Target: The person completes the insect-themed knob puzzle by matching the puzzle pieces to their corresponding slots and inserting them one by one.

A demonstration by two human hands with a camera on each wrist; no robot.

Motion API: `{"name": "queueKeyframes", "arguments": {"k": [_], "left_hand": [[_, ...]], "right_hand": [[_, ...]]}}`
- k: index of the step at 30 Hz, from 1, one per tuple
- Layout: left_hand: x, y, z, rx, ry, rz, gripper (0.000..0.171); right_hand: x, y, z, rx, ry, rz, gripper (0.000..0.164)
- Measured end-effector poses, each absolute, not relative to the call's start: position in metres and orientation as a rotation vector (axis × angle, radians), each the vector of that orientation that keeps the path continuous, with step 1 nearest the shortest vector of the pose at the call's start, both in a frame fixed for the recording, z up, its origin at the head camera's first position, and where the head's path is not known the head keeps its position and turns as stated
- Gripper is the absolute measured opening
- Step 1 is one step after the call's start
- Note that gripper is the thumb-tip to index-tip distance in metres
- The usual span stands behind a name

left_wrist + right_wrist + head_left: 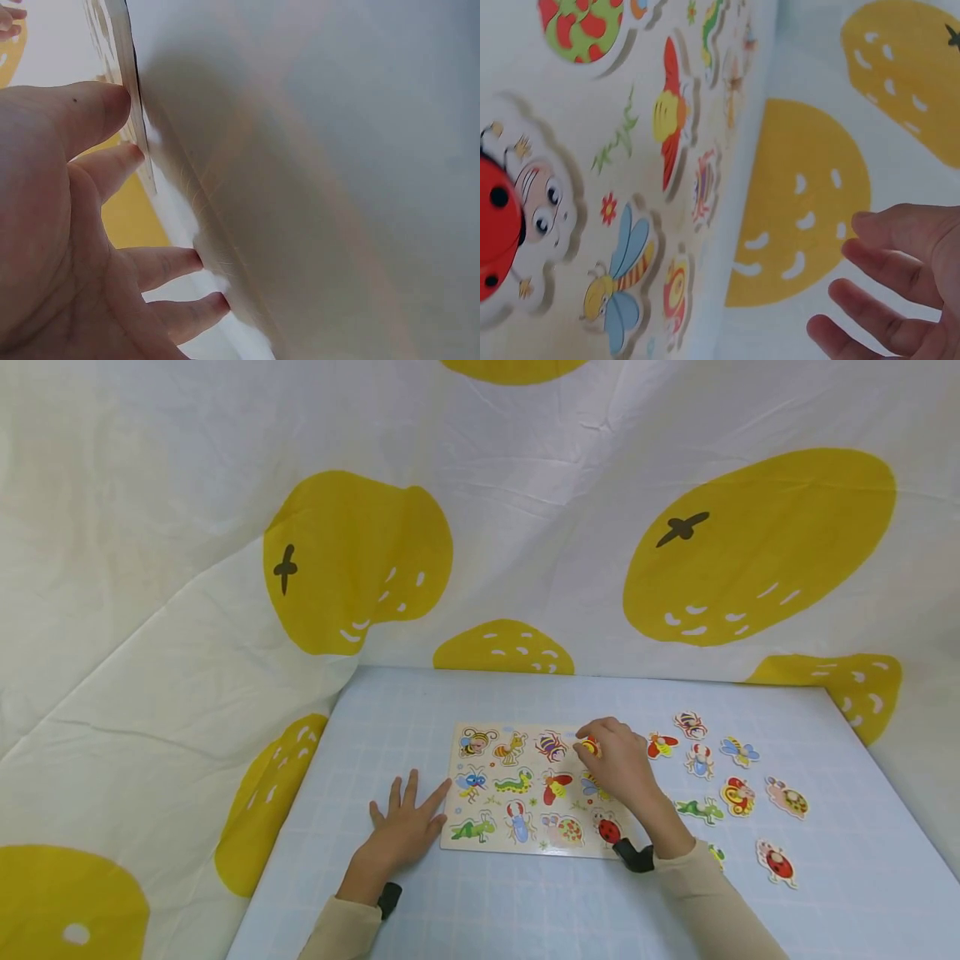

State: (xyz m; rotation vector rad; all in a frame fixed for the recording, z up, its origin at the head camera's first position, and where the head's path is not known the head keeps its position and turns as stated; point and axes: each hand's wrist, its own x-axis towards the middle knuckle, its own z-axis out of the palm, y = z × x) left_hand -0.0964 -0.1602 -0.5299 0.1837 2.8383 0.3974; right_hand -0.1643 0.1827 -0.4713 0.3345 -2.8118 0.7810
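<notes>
A pale puzzle board (487, 846) with rows of insect pictures in cut-out recesses lies on the table. My left hand (405, 833) rests beside its left edge with fingers spread; in the left wrist view the thumb (105, 112) touches the board's edge. Over the top right of the board is my right hand (618, 764), partly covering a red and yellow insect picture (591, 746). The right wrist view shows its fingers (877, 307) loosely bent with nothing between them. Nearest to that hand lies a loose red firefly piece (662, 745).
Several loose insect pieces lie right of the board, among them a purple-striped beetle (690, 725), a dragonfly (739, 751), a green grasshopper (701, 811) and a ladybug (777, 863). Another green piece (717, 856) is partly hidden by the right sleeve. A fruit-print cloth (525, 552) hangs behind the table.
</notes>
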Motion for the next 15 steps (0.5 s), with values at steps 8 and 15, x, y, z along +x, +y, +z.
{"name": "queueKeyframes", "arguments": {"k": [8,15], "left_hand": [[-0.096,-0.161,-0.531,0.185,2.839,0.409,0.057],[-0.096,-0.161,-0.529,0.186,2.837,0.412,0.058]], "right_hand": [[-0.169,0.205,-0.474,0.253,-2.829,0.786,0.020],[-0.173,0.226,-0.475,0.226,-2.803,0.788,0.021]]}}
